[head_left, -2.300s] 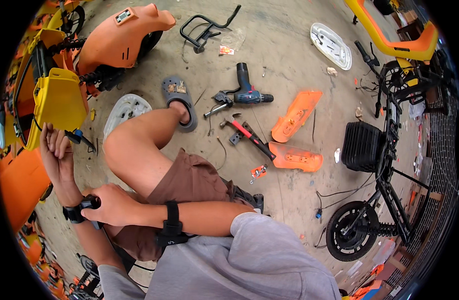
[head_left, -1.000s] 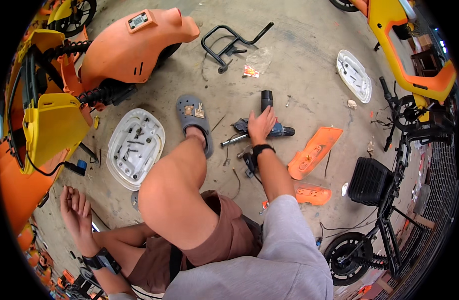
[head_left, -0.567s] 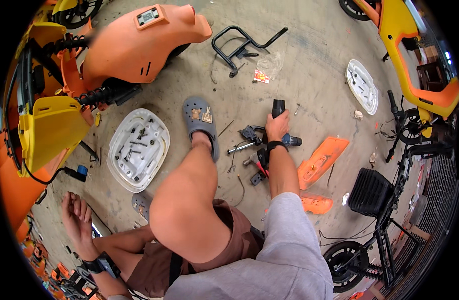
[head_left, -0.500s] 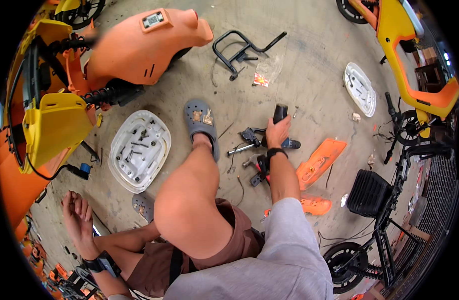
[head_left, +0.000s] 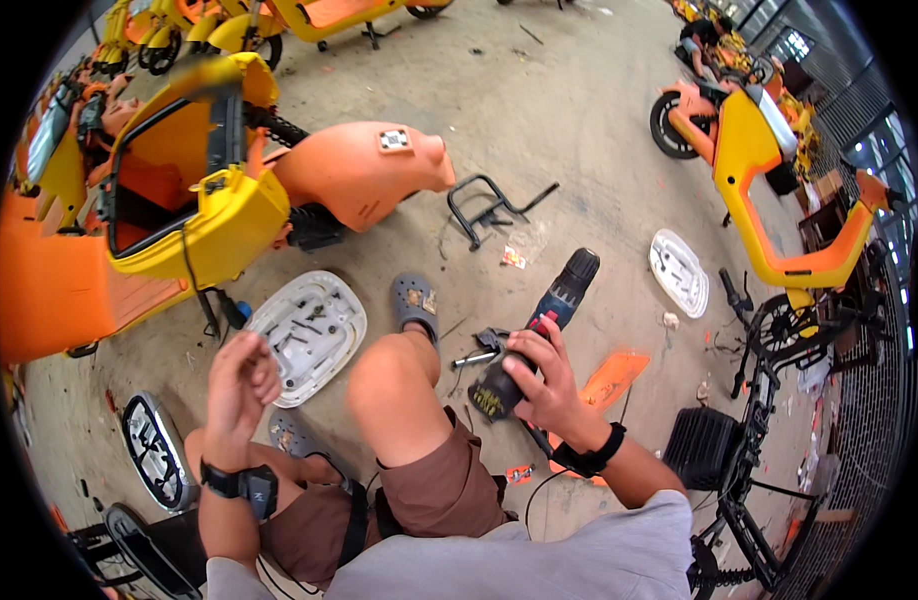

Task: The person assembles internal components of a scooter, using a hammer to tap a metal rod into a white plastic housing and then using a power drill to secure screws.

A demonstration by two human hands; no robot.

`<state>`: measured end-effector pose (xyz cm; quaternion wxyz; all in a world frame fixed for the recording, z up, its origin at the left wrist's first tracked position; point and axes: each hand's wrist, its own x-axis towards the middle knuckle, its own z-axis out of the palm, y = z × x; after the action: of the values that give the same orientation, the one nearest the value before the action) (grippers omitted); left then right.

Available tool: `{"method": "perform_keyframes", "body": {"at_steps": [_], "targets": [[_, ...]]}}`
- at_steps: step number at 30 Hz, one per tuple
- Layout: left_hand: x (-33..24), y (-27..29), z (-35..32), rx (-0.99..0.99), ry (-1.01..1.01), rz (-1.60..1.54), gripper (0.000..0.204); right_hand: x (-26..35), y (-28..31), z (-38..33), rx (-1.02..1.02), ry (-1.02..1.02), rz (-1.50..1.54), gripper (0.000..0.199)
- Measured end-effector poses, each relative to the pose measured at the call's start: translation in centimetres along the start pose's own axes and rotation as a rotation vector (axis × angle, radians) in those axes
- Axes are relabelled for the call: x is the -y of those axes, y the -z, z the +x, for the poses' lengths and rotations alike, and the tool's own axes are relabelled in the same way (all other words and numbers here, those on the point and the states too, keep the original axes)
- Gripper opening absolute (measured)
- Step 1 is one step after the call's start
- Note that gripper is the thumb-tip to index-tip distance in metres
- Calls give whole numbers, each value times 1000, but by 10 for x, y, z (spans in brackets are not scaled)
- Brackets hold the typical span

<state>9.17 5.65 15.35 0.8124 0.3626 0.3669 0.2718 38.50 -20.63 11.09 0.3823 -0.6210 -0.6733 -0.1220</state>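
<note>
My right hand [head_left: 551,385] is wrapped round a cordless drill [head_left: 559,305], lifted off the floor, its black chuck end pointing away and slightly right. The battery end is near my knee. My left hand [head_left: 241,385] is raised beside a white plastic tray [head_left: 356,325], its fingers curled in with nothing visible in them. Several dark screws or bolts [head_left: 304,327] lie in that tray. Beyond my right hand, partly covered by the drill, a handlebar lever part [head_left: 476,358] with a metal tube lies on the floor.
Orange-and-yellow scooter bodywork [head_left: 194,235] stands at left. A black bent-tube frame [head_left: 489,207] lies ahead. Another white tray [head_left: 679,275], an orange panel [head_left: 614,380] and a bare scooter frame [head_left: 744,470] are to the right. A person [head_left: 704,45] crouches far off at upper right.
My right hand has picked the drill up off the floor and brought it nearer. My left hand has risen toward the tray. The view has tilted up, showing more scooters.
</note>
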Motion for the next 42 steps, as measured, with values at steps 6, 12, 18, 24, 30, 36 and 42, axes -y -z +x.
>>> {"method": "perform_keyframes", "body": {"at_steps": [6, 12, 18, 24, 30, 36, 42], "targets": [[-1, -15, -8, 113, -43, -41, 23, 54, 23, 66, 60, 246, 34, 58], [12, -18, -18, 469, 106, 108, 40, 107, 23, 110, 296, 460, 70, 49], [19, -57, -40, 770, 243, -123, 60, 139, 23, 137, 484, 629, 67, 48], [23, -26, -36, 458, 96, -282, 64, 123, -22, 147, 272, 700, 207, 37], [4, 49, -41, 342, -5, -551, 48, 150, -83, 179, 238, 643, 300, 44], [-12, -10, -28, 330, -144, -364, 52, 131, -90, 117, 97, 9, 434, 46], [65, -42, 35, 387, -478, -393, 50, 209, -39, 102, 269, -1264, 1437, 63]]}}
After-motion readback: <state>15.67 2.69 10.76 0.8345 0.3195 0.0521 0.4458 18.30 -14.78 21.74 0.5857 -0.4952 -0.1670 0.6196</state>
